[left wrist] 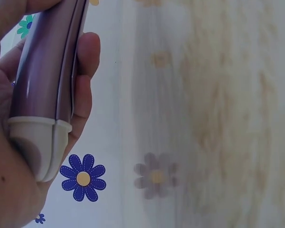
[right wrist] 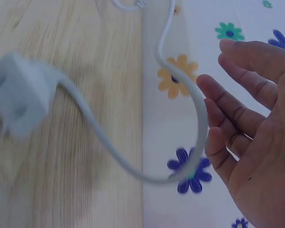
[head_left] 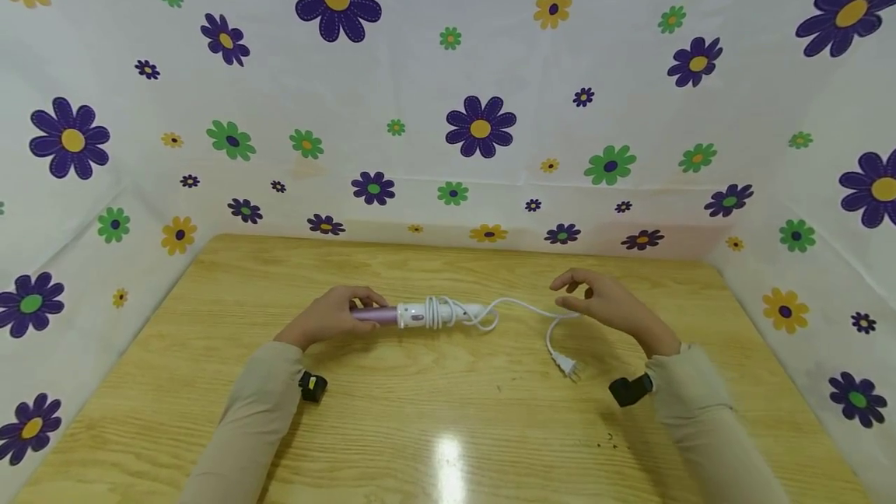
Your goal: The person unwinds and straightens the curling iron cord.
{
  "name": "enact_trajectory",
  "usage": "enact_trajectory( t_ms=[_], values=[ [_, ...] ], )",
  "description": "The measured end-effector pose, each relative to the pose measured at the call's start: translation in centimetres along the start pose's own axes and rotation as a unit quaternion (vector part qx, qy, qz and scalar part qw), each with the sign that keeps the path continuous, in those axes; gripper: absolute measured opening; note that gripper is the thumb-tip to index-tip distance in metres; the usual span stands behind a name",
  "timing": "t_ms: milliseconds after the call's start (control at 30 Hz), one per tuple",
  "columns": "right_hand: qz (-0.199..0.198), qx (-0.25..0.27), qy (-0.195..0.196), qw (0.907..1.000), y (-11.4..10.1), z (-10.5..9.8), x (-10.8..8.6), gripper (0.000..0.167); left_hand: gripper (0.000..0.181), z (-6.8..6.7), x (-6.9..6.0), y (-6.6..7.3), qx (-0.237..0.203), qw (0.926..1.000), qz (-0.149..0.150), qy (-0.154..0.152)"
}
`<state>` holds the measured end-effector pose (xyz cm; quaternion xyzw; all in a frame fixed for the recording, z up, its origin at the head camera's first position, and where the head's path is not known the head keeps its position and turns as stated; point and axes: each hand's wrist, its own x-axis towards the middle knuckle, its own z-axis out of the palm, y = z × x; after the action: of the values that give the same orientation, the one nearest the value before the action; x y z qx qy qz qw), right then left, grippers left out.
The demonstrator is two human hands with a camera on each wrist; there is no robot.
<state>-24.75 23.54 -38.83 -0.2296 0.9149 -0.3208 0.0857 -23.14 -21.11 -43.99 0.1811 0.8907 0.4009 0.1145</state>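
Observation:
My left hand [head_left: 341,316] grips the purple end of a hair straightener [head_left: 414,315], its fingers curled round it. From close up, the left wrist view shows that purple body [left wrist: 47,61] with a lengthwise seam and a pale tip in the palm. A white cord [head_left: 435,313] is wound round the straightener's white part, and a loose length runs right to a two-pin plug [head_left: 565,365]. Beside the loose cord is my right hand [head_left: 607,302], fingers apart and loosely bent, holding nothing. In the right wrist view the cord [right wrist: 199,114] loops by the fingertips; whether they touch is unclear.
A wooden table [head_left: 392,426] lies under both hands. White cloth [head_left: 420,84] with printed flowers rises at the back and both sides. Small dark specks [head_left: 607,442] lie on the tabletop at front right. Each wrist carries a small black camera [head_left: 313,386].

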Motion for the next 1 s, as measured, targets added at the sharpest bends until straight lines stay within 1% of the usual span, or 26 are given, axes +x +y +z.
enact_trajectory(
  t_ms=[133, 233, 367, 467, 567, 667, 733, 867, 1000],
  values=[
    [-0.03, 0.003, -0.019, 0.9994, -1.0, 1.5, 2.0, 0.029, 0.032, 0.0, -0.1, 0.1, -0.001, 1.0, -0.001, 0.0],
    [-0.038, 0.013, -0.038, 0.9985, -1.5, 2.7, 3.0, 0.029, 0.032, 0.1, -0.1, 0.2, 0.001, 1.0, 0.006, -0.004],
    [-0.049, 0.021, -0.051, 0.9973, -1.9, 3.8, 4.0, 0.028, 0.031, 0.1, -0.2, 0.4, -0.005, 0.9999, 0.012, -0.01],
    [-0.053, 0.021, -0.053, 0.997, -2.2, 4.2, 4.3, 0.023, 0.03, 0.1, -0.1, 0.5, -0.002, 0.9998, 0.017, -0.011],
    [-0.047, 0.019, -0.059, 0.997, -2.3, 4.4, 4.3, 0.016, 0.029, 0.0, 0.0, 0.5, 0.004, 0.9997, 0.022, -0.007],
    [-0.049, 0.013, -0.064, 0.9966, -2.4, 4.6, 4.1, 0.012, 0.029, 0.0, 0.0, 0.5, 0.01, 0.9997, 0.021, -0.004],
    [-0.053, 0.01, -0.068, 0.9962, -2.4, 4.7, 3.7, 0.011, 0.029, 0.0, 0.0, 0.5, 0.01, 0.9998, 0.017, -0.003],
    [-0.061, 0.001, -0.078, 0.995, -2.5, 4.6, 2.8, 0.013, 0.031, 0.0, 0.0, 0.5, 0.012, 0.9997, 0.019, 0.001],
    [-0.047, 0.002, -0.086, 0.9952, -2.3, 4.8, 2.1, 0.015, 0.031, -0.2, -0.1, 0.8, 0.006, 0.9997, 0.021, 0.013]
  ],
)
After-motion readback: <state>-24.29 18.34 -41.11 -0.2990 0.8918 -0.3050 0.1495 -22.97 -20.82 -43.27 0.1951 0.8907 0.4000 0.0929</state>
